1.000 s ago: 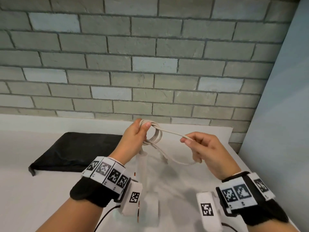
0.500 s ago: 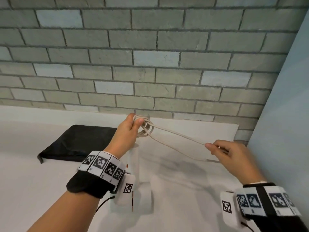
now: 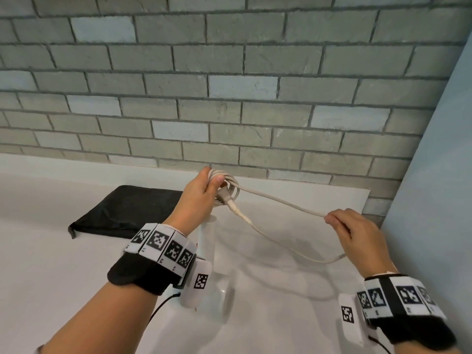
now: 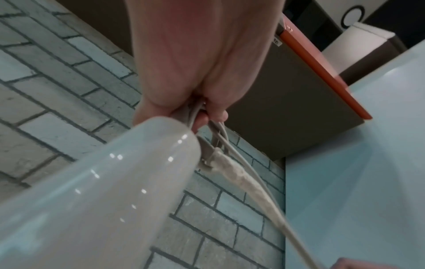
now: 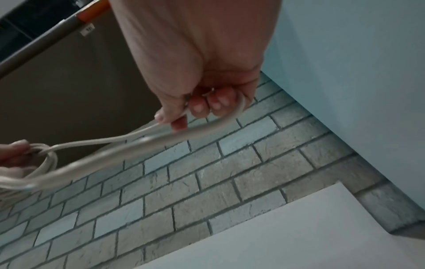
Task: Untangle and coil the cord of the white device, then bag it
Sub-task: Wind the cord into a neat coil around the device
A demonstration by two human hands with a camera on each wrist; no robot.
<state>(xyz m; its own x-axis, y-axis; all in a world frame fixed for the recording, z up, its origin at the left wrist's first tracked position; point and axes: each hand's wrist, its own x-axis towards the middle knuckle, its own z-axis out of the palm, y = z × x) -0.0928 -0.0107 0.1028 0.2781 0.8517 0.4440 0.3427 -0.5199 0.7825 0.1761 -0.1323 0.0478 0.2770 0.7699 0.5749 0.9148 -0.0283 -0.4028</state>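
My left hand [image 3: 204, 190] is raised above the white table [image 3: 51, 264] and grips a small coil of off-white cord [image 3: 231, 187] together with the top of the white device [image 3: 219, 272], which hangs below it. In the left wrist view the device's glossy handle [image 4: 103, 191] fills the lower left, with the cord's strain relief [image 4: 234, 174] beside it. A loose length of cord [image 3: 281, 203] runs right to my right hand [image 3: 350, 231], which pinches it; the rest loops back under [image 3: 286, 249]. The right wrist view shows the cord [image 5: 142, 143] bent round my curled fingers [image 5: 200, 107].
A flat black bag [image 3: 127, 210] lies on the table behind my left forearm. A grey brick wall [image 3: 229, 98] stands along the back and a pale blue panel [image 3: 434, 175] closes the right side.
My right hand has drawn the cord out to the right and slightly down, stretching the loose length. The left hand keeps the coil raised in nearly the same place.
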